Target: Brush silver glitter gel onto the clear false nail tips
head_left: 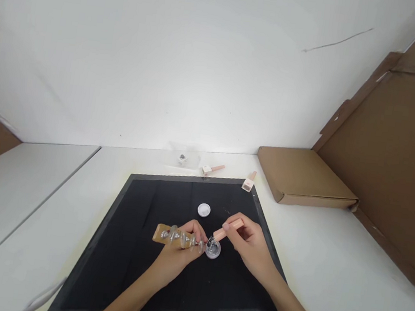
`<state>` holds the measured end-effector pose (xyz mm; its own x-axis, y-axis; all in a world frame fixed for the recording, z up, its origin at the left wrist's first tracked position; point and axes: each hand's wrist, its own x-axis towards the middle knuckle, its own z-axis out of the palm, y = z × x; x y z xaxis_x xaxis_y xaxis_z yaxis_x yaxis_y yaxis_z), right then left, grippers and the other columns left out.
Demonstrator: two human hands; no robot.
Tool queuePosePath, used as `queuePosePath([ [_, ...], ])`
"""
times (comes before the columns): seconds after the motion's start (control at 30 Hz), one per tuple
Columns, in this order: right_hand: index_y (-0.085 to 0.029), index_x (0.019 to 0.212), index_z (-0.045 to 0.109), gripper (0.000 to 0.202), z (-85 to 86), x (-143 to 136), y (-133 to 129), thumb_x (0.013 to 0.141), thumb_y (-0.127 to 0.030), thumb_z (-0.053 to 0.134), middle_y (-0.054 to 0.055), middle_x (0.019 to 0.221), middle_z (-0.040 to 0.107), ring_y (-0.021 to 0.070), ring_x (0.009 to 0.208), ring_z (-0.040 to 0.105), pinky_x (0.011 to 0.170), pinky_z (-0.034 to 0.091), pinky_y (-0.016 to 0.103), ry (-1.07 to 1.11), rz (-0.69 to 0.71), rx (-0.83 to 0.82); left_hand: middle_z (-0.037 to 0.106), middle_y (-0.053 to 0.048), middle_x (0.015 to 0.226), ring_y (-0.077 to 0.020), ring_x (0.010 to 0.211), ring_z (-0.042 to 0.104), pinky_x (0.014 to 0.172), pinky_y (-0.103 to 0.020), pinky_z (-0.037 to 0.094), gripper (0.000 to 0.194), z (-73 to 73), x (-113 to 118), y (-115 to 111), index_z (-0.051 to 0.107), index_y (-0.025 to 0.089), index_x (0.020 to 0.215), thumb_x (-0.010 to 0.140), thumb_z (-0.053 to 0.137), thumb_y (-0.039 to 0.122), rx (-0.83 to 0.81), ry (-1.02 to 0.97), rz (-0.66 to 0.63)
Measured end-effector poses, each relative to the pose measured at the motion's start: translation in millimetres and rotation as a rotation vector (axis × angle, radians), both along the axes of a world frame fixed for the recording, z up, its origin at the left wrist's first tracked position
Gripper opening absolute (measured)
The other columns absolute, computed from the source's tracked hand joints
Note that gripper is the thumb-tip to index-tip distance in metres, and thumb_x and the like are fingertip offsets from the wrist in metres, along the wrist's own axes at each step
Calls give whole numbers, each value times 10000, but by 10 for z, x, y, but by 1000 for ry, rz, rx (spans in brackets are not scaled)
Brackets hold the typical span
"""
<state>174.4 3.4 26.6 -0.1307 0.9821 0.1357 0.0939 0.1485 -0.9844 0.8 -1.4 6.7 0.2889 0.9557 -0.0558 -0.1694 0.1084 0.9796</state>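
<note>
My left hand [178,254] is closed round a tan strip [159,233] that carries a row of several shiny silvery pieces, perhaps false nails. Between the fingers of my right hand [251,243] is a nail polish brush with a pale pink handle [229,229], slanting down to the left. Its tip, dark and silvery, is over a small open round jar [213,250] with grey, glittery contents, beside my left fingertips. Whether the tip touches the jar or the nearest silvery piece is too small to tell. A white round lid [204,210] lies behind the jar.
A black mat [128,262] covers the middle of the white table. Two pale bottles with pink caps, one [206,169] at its back edge and another [248,183] at its back right corner, lie near a clear bag [187,159]. A flat cardboard box [306,176] sits right.
</note>
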Motion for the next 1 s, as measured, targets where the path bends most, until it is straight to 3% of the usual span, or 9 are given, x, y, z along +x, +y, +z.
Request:
queuePosePath([
  [0.2,-182,654,551,242,-19,4,20,856,-316,557,4,620,646,103,480,446,451,319,230,-46,-43,1,529,4,699,-122,652,446,614,-249,358,282,1,4,2,468,173,601,662,730,260,-5,8,25],
  [0.37,-188,694,573,218,-29,12,14,864,-323,549,32,681,699,136,544,514,532,387,258,-77,-113,49,540,6,709,-124,655,449,617,-247,356,284,6,-8,-10,458,176,601,659,728,243,-30,7,36],
  [0.5,-187,703,574,222,-8,21,10,854,-349,552,13,634,645,124,510,489,501,376,248,-34,-127,51,551,12,717,-121,664,452,624,-242,354,263,1,-21,-20,457,177,605,665,713,199,-42,10,46],
  [0.6,-183,705,581,231,26,30,-3,833,-375,573,-22,564,567,98,447,425,434,323,223,-25,-56,28,554,16,711,-125,679,463,628,-241,356,262,9,-22,-14,456,178,596,646,714,173,-64,-4,61],
  [0.73,-181,701,610,228,46,33,-25,838,-358,569,0,608,613,111,495,491,456,361,218,-63,42,56,553,15,707,-128,683,471,622,-241,360,258,28,-13,-1,460,179,605,633,716,161,-96,-55,43],
  [0.87,-186,710,610,206,29,23,-27,835,-344,569,14,628,636,132,536,529,483,399,228,-83,-5,68,542,16,716,-123,674,457,628,-247,359,270,55,-9,-9,456,179,604,630,725,167,-119,-67,40],
  [1.0,-186,713,586,203,10,16,-7,831,-350,568,-3,583,605,112,477,451,458,353,229,-75,-105,64,527,17,710,-120,658,441,632,-256,356,284,102,-18,-33,446,182,602,626,729,175,-160,-94,29],
])
